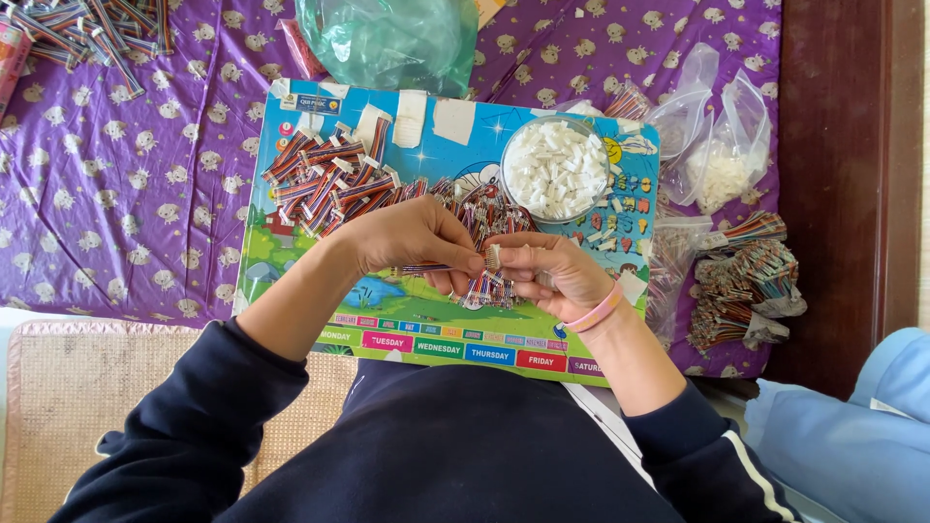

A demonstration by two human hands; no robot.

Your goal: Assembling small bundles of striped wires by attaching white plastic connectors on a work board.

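Left grip (417, 237), right grip (547, 271) pinched together

Green plastic bag (387, 39) top centre; clear bags (722, 145) right.

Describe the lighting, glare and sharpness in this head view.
Head view: even daylight, soft shadows under the left hand and right hand; mild glare on the clear plastic bags; the board and the bowl of white connectors are sharp; straight edges bow slightly toward the frame's corners.
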